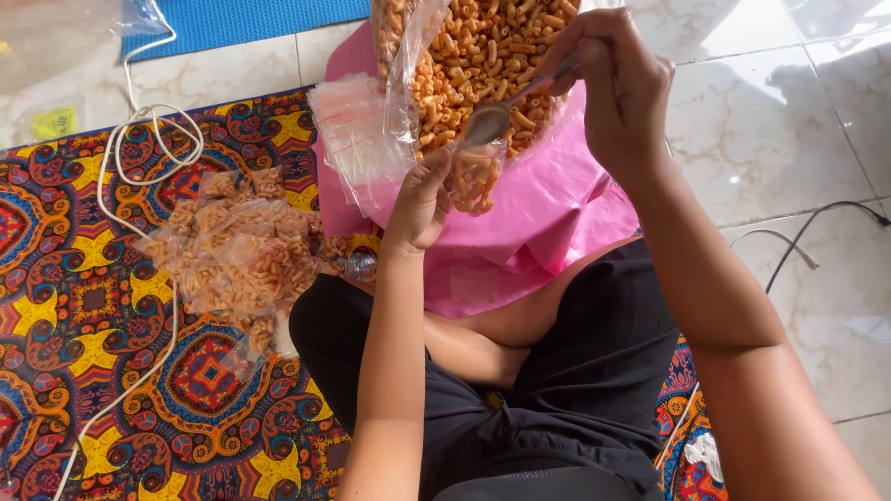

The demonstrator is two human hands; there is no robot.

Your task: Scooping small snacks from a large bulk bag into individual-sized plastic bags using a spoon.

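Spooning orange snacks into a little bag, cross-legged on the floor

Right hand (620, 88) has its fingers pinched shut on a spoon (506, 109) at about 12 o'clock, bowl tipped right over the mouth of the small bag (475, 176). Left hand (419, 202) sits just below it, fingers clamped on the bag's edge to keep it open; it's already part full. The big bag (483, 56) of snacks is touching, right behind, on a pink sheet (548, 223). I'd say the trick here is keeping the mouth wide and the spoon low and close, so nothing spills onto the sheet. Filled bags (237, 250) are heaped at 9 o'clock on the patterned mat (74, 306), with a stack of empty bags (357, 130) by the big one and a white cable (139, 158) looping past.
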